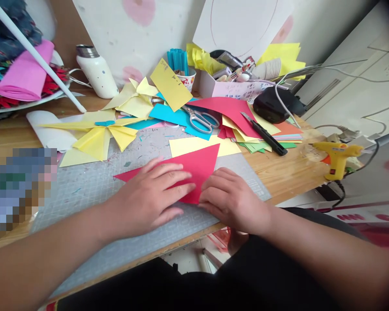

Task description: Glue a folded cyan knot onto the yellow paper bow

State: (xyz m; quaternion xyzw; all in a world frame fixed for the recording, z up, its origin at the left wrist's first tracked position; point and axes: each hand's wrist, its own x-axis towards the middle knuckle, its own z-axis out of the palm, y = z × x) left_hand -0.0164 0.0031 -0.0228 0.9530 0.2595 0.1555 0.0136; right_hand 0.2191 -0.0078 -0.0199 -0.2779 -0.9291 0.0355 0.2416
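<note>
A piece of red paper, folded into a triangle, lies on the grey cutting mat in front of me. My left hand rests flat over its left and middle part, fingers spread. At the lower right corner of the paper, my right hand is closed, its curled fingers pressing the edge. The fingertips partly hide what they grip. A sheet of pale yellow paper lies just behind the red one. Beyond it are scissors and a black craft knife.
Folded yellow paper shapes lie at the left back. A white bottle and a pink-white box of odds and ends stand along the wall. At the right edge is a yellow glue gun; cables run nearby. The table's front edge is close to me.
</note>
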